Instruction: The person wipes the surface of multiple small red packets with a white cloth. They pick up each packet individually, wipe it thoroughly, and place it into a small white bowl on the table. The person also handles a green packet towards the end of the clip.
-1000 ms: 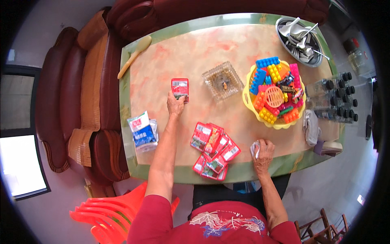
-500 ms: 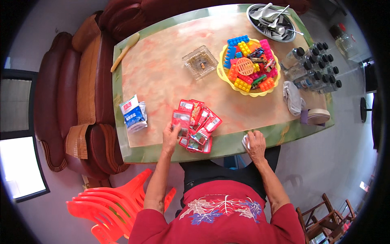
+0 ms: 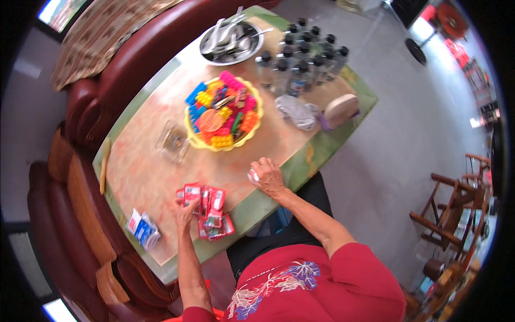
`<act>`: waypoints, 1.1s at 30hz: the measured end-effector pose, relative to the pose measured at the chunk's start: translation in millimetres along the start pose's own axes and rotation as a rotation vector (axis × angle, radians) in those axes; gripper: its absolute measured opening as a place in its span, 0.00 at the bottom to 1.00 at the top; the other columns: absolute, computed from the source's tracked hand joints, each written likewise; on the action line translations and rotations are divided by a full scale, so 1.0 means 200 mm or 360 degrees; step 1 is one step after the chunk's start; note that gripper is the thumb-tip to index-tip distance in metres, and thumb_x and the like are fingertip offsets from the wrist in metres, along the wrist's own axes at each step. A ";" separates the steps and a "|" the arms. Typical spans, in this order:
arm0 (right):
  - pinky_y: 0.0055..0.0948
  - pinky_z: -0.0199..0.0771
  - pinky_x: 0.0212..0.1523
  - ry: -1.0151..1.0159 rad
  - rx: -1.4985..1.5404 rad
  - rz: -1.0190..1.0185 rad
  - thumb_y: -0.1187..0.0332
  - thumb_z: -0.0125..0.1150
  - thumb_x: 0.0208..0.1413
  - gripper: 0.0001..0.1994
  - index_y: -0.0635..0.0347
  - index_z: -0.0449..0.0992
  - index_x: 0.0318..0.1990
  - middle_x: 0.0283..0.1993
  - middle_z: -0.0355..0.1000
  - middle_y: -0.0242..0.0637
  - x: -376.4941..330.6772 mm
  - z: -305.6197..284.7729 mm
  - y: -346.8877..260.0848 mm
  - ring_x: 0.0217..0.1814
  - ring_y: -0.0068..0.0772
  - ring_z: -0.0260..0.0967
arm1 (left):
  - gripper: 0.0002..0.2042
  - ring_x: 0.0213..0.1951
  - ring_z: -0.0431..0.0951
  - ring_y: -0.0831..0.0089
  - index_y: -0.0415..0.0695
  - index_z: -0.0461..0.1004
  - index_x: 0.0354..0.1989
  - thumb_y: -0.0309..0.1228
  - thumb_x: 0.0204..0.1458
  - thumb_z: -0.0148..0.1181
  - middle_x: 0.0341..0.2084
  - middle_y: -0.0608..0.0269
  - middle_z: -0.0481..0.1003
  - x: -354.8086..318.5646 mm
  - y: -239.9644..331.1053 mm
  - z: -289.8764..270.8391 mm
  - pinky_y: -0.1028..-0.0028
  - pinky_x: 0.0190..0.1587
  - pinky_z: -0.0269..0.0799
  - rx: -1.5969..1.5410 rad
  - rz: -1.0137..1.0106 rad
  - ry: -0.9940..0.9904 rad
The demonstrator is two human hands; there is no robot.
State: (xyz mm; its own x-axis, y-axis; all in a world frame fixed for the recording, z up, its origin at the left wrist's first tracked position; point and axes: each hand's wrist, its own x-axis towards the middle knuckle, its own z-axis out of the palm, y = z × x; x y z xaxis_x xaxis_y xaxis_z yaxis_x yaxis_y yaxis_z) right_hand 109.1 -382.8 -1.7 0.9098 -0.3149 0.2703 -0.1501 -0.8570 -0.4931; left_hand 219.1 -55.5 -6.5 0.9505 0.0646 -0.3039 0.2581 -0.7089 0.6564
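On the table's near side lies a loose pile of small red packets (image 3: 215,206), overlapping one another. My left hand (image 3: 185,212) is at the pile's left edge, thumb and fingers closed on a red packet (image 3: 191,193); blur softens the grip. Farther right, my right hand (image 3: 268,176) rests on the tabletop near its front edge, curled over a small whitish crumpled thing (image 3: 252,175). Most of that thing is hidden under the fingers, so its kind cannot be made out.
Left of the pile lie white-and-blue packets (image 3: 144,229). Beyond are a glass ashtray (image 3: 173,141), a yellow basket (image 3: 258,122) of toy blocks, and a metal bowl (image 3: 259,47) of spoons. Several black-capped bottles (image 3: 298,80), a grey cloth (image 3: 296,112) and a round beige object (image 3: 341,110) stand right.
The whole view has turned and shifted, so the table appears rotated. My right hand has moved farther in over the tabletop with the whitish thing. My left hand stays at the red packets.
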 end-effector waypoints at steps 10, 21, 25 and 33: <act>0.44 0.59 0.50 0.0206 -0.0014 0.0121 0.58 0.62 0.43 0.28 0.55 0.67 0.54 0.55 0.60 0.42 -0.06 -0.33 0.17 0.57 0.45 0.55 | 0.45 0.51 0.67 0.57 0.33 0.66 0.46 0.45 0.16 0.79 0.50 0.44 0.63 0.09 0.15 -0.02 0.61 0.52 0.66 0.0084 -0.0330 -0.0389; 0.42 0.63 0.48 0.0575 -0.0896 0.0229 0.76 0.59 0.40 0.24 0.49 0.72 0.50 0.56 0.62 0.35 0.34 -1.04 0.92 0.56 0.42 0.57 | 0.17 0.21 0.75 0.73 0.38 0.75 0.31 0.29 0.31 0.73 0.23 0.61 0.76 0.10 0.22 -0.01 0.72 0.24 0.73 -0.0238 -0.0228 -0.0635; 0.40 0.62 0.46 0.0236 -0.1006 0.0179 0.73 0.57 0.44 0.19 0.47 0.73 0.47 0.53 0.65 0.33 0.39 -1.10 1.10 0.57 0.37 0.58 | 0.12 0.18 0.75 0.73 0.40 0.75 0.25 0.26 0.31 0.72 0.19 0.61 0.76 0.06 0.31 -0.03 0.73 0.21 0.72 -0.0286 -0.0141 -0.0613; 0.33 0.62 0.39 0.0406 -0.1272 -0.0154 0.70 0.53 0.48 0.13 0.49 0.72 0.43 0.39 0.68 0.28 0.41 -1.11 1.17 0.45 0.30 0.65 | 0.14 0.20 0.75 0.74 0.40 0.75 0.27 0.29 0.31 0.73 0.21 0.62 0.76 0.05 0.25 -0.07 0.73 0.22 0.72 -0.0210 -0.0299 -0.0294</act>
State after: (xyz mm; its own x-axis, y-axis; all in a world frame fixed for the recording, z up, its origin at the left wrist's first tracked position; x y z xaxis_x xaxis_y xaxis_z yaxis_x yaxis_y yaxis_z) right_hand 62.1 -699.7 87.3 0.8318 -0.2256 0.5072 -0.3922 -0.8855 0.2493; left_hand 243.7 -79.5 33.3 0.8395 0.0487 -0.5412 0.4585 -0.5982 0.6572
